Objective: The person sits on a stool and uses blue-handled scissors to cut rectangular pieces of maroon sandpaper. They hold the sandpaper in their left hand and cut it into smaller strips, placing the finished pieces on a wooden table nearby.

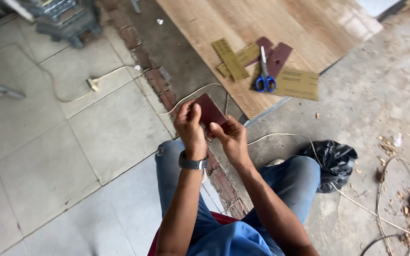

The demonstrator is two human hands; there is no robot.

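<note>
A dark red-brown piece of sandpaper (210,110) is held up in front of me by both hands. My left hand (191,128) pinches its upper left edge between thumb and fingers. My right hand (231,137) grips its lower right corner. A dark watch (191,163) sits on my left wrist. On a wooden board (262,23) ahead lie blue-handled scissors (264,71), tan sandpaper strips (231,59), a larger tan sheet (297,84) and dark red-brown pieces (279,57).
My knees in blue jeans (290,180) are below the hands. A black plastic bag (335,159) lies at the right. A white cord (281,135) runs over the concrete, another with a plug (92,84) over grey tiles. Debris sits at far right.
</note>
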